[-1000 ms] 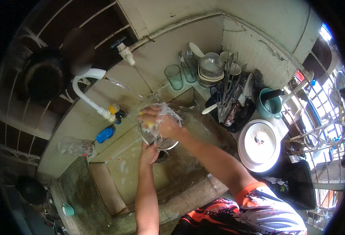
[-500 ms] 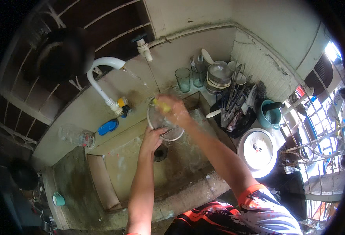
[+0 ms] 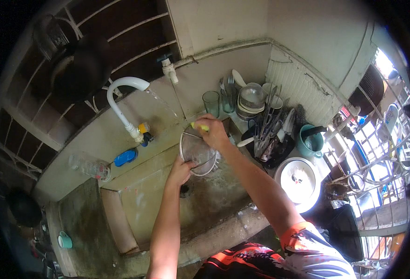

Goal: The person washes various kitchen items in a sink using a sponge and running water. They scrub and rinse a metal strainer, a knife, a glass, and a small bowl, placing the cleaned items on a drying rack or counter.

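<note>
Over the sink basin (image 3: pixel 135 200), my left hand (image 3: pixel 180 172) grips the lower left rim of a round strainer (image 3: pixel 198 152) with a pale rim and greyish, see-through middle. My right hand (image 3: pixel 213 132) is closed on a yellow sponge (image 3: pixel 198 126) at the strainer's upper edge. Part of the sponge is hidden by the fingers. Water runs in a thin stream from the white curved faucet (image 3: pixel 127 83), falling just to the upper left of the strainer. The drain hole (image 3: pixel 184 189) shows below my left hand.
A blue brush (image 3: pixel 126 157) and clear plastic jar (image 3: pixel 89 168) lie left of the faucet. At right stand drinking glasses (image 3: pixel 211 103), stacked bowls (image 3: pixel 252 96), a black cutlery rack (image 3: pixel 279 148), a teal pot (image 3: pixel 311 141) and white plates (image 3: pixel 298 180). A mint cup (image 3: pixel 65 240) sits lower left.
The strainer has turned to show more of its round face. My right hand with the sponge, blurred before, is now sharper at the upper rim. The whole view has shifted slightly.
</note>
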A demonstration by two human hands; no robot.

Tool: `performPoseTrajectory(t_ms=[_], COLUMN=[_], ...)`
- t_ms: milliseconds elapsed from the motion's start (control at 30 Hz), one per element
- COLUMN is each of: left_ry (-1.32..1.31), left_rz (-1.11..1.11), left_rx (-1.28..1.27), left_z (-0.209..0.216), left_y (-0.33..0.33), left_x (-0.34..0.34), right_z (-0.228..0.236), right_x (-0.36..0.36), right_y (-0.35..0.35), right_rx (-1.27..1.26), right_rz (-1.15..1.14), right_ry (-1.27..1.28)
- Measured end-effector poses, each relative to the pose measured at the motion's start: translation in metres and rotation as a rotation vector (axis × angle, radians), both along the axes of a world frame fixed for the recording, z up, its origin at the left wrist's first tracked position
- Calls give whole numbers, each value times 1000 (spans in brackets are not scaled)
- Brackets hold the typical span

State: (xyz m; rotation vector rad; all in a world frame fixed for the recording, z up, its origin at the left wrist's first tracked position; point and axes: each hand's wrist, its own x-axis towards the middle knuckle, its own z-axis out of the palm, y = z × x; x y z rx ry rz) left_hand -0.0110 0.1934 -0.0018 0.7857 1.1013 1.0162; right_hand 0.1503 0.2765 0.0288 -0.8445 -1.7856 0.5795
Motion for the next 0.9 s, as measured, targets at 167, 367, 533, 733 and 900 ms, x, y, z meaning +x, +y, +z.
performPoseTrajectory(t_ms=[167,367,533,733,900], left_ry=[58,-50,-14,-52,-96], left_rz=[-32,-46,-51,-71,-22], left_rx=[87,116,152,132,123], left_z=[-15,-14,-18,-38,-45], left_y=[3,0,0,-6,-13], left_x=[-6,-3,-5,-10,-11], right_z=[1,10,10,14,15], right_x=[-3,-2,-8,-6,3], right_y=[-2,-3,-5,-1,-2], right_rx=[-49,-51,-61,-51,-106], right_rz=[-92,-110,-83,-75,-221], right_ry=[-25,-67,-38,-106,9])
